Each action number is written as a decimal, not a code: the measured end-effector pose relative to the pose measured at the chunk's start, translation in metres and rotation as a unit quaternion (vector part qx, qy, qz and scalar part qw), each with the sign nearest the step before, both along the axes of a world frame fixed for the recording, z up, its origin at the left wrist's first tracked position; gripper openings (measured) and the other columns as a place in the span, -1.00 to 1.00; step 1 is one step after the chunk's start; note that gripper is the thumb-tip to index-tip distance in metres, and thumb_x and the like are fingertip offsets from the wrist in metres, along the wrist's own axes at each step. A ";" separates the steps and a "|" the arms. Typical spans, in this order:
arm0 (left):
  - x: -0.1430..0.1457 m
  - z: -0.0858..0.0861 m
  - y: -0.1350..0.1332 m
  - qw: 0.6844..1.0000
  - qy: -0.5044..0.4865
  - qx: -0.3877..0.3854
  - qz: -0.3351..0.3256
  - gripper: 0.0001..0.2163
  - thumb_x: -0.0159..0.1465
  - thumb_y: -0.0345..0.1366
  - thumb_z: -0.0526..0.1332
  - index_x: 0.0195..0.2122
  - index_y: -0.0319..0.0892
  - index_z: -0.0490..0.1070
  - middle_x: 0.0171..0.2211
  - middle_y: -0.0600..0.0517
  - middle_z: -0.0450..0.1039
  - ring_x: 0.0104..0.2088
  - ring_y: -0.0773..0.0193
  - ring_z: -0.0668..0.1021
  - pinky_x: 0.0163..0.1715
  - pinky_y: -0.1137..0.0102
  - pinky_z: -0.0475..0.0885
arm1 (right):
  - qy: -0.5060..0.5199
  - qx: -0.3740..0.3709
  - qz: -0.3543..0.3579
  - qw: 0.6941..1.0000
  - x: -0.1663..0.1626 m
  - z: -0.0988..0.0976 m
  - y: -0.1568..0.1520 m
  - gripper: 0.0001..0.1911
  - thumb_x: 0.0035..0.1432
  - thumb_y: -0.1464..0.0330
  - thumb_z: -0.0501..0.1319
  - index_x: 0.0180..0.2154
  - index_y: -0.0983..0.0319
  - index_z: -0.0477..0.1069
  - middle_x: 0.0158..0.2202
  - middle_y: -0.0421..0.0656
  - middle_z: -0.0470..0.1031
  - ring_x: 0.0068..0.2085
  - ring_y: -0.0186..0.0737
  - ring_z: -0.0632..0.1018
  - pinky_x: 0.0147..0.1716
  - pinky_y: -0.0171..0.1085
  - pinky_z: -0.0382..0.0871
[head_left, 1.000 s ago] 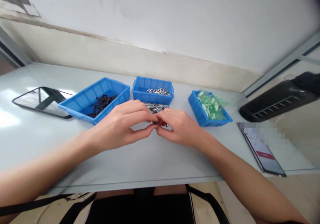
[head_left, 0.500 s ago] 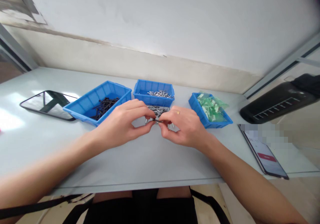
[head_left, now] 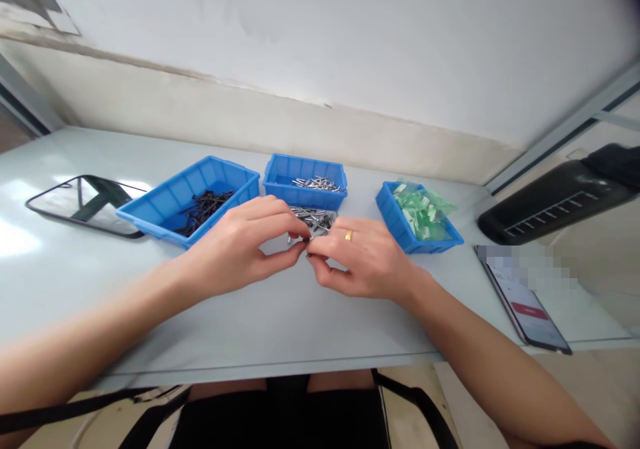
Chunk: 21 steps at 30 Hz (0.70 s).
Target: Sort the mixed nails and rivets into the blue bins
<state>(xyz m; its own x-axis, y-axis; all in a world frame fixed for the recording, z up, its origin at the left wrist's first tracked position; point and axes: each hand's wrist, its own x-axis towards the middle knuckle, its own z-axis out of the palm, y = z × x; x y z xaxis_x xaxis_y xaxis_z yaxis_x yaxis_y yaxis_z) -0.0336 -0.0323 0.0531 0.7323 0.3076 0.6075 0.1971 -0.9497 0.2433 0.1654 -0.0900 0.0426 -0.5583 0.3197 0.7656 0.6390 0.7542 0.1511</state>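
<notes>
My left hand (head_left: 240,249) and my right hand (head_left: 363,259) meet fingertip to fingertip over the white table (head_left: 280,315). Both pinch a small part between thumb and forefinger; it is too small to name. A gold ring shows on my right hand. Just behind the fingers lies a loose pile of silver metal pins (head_left: 313,219). Behind that stands a small blue bin with silver pins (head_left: 306,182). A larger blue bin with black screws (head_left: 193,199) is to the left, and a blue bin with green plastic bags (head_left: 417,215) to the right.
A phone with a dark screen (head_left: 85,203) lies at the far left. A second phone with a lit screen (head_left: 525,305) lies near the table's right front edge. A black device (head_left: 560,199) rests at the right. A wall runs behind the table.
My hands stay pinched together at the pile; the right hand has turned slightly, so the ring shows more. The view shifted a little.
</notes>
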 end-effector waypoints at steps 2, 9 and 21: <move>-0.001 -0.001 0.001 1.000 -0.012 0.016 0.001 -0.95 0.28 -0.36 0.18 -0.29 -0.14 0.44 -0.39 0.05 0.46 -0.33 0.30 0.50 -0.25 0.39 0.39 | -0.022 0.011 -0.007 1.000 0.001 0.000 0.001 -0.90 0.18 0.46 0.13 -0.35 0.20 0.39 -0.59 -0.31 0.34 -0.52 -0.38 0.34 -0.52 -0.34 0.26; -0.003 -0.004 0.001 0.998 -0.018 0.055 0.011 -0.94 0.28 -0.35 0.20 -0.24 -0.07 0.42 -0.36 0.06 0.48 -0.32 0.28 0.51 -0.25 0.34 0.42 | -0.096 0.117 -0.011 0.988 0.007 0.010 -0.003 -0.83 0.20 0.49 0.15 -0.39 0.13 0.41 -0.62 -0.33 0.32 -0.55 -0.40 0.31 -0.62 -0.30 0.17; -0.012 -0.004 0.003 0.977 -0.063 0.176 -0.105 -0.72 0.14 -0.55 0.30 -0.14 -0.18 0.41 -0.37 0.01 0.41 -0.36 0.29 0.43 -0.36 0.31 0.43 | -0.139 0.181 0.081 0.970 0.004 0.021 -0.014 -0.88 0.14 0.40 0.27 -0.40 0.13 0.58 -0.60 -0.32 0.40 -0.56 -0.46 0.33 -0.71 -0.35 0.11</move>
<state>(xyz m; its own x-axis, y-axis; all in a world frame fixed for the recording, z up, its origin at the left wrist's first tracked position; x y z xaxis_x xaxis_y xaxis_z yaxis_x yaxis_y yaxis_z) -0.0456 -0.0297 0.0489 0.6698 -0.0851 0.7376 -0.0220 -0.9952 -0.0949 0.1698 -0.1040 0.0638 -0.7804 -0.0504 0.6233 0.4132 0.7066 0.5745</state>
